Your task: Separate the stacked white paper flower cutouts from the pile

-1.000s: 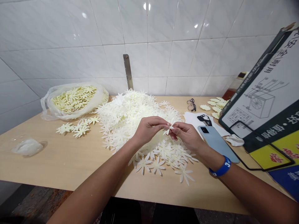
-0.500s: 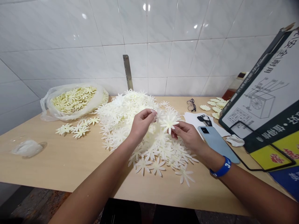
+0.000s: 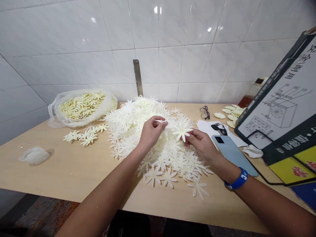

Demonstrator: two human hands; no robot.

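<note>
Your right hand (image 3: 201,144) has a cream flower cutout (image 3: 182,131) pinched, fingers (image 3: 189,140) closed on its lower petals. The flower sits just above the right edge of the heap of flower cutouts (image 3: 138,128), not touching the table (image 3: 49,174) and lying flat-on to you. Your left hand (image 3: 151,133) hovers over the heap's middle, just left of that flower, fingers (image 3: 158,119) curled and partly closed. A pale piece (image 3: 163,122) sits at those fingertips; can't tell if it's gripped or part of the heap. Blue wristband (image 3: 238,180) on your right wrist.

Left of the heap: plastic bag (image 3: 55,115) of yellower flowers (image 3: 81,106), a loose row of flowers (image 3: 85,137) just beside it, and a small clear bag (image 3: 34,155) farther out.

Right of the heap: light-blue phone (image 3: 233,154), white paper sheet (image 3: 209,126), glasses (image 3: 204,113), a small flower pile (image 3: 232,113), crumpled white cloth (image 3: 252,151), and a printed carton (image 3: 278,108) propped up. Metal bracket (image 3: 138,77) on the tiled wall (image 3: 197,49) behind the heap.
</note>
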